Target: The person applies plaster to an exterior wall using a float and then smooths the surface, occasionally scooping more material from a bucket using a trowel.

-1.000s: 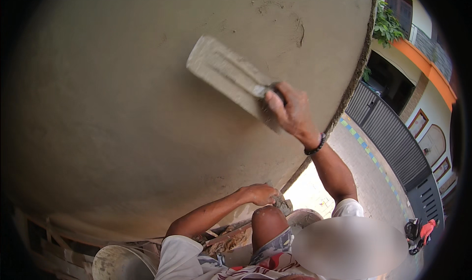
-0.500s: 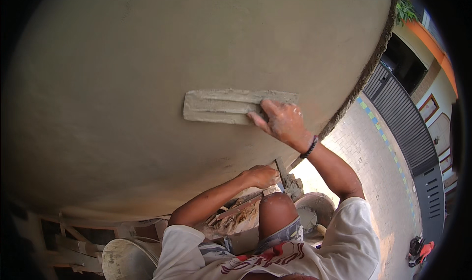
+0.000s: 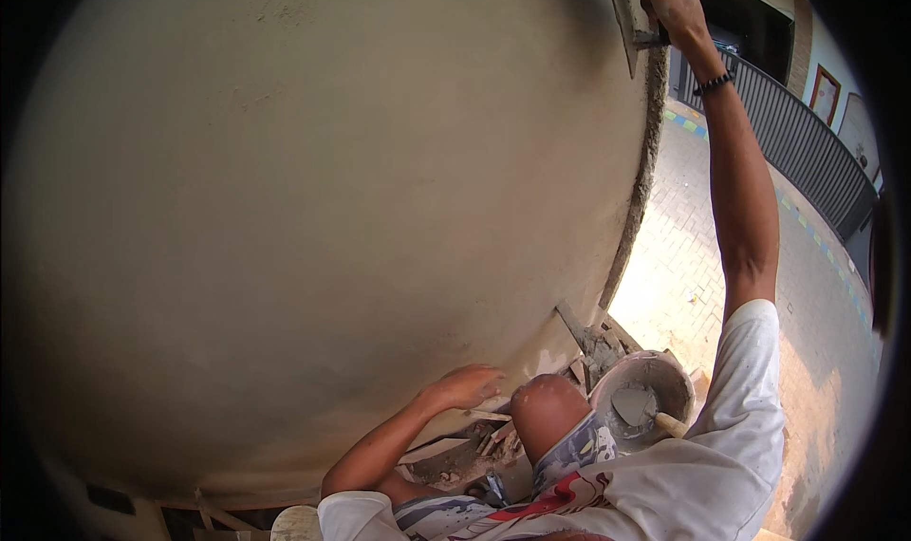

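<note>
My right hand grips the handle of a metal plastering trowel, raised at the upper right edge of the grey rendered wall. My left hand is low against the wall, fingers loosely extended with nothing visible in them, just left of my bent knee. A mortar-caked strip of wood leans to the right of that hand. Beside my knee stands a bucket of grey mortar with a pale handle sticking out.
Wooden planks and rubble lie below me. At the lower left is a pale bucket. A rough wall edge borders a paved lane, with a grey railed gate and a house front beyond.
My right hand has swept the trowel up to the top right, turning it upright. My left hand has shifted left and down, away from the wood strip, its fingers loosened. The view has shifted.
</note>
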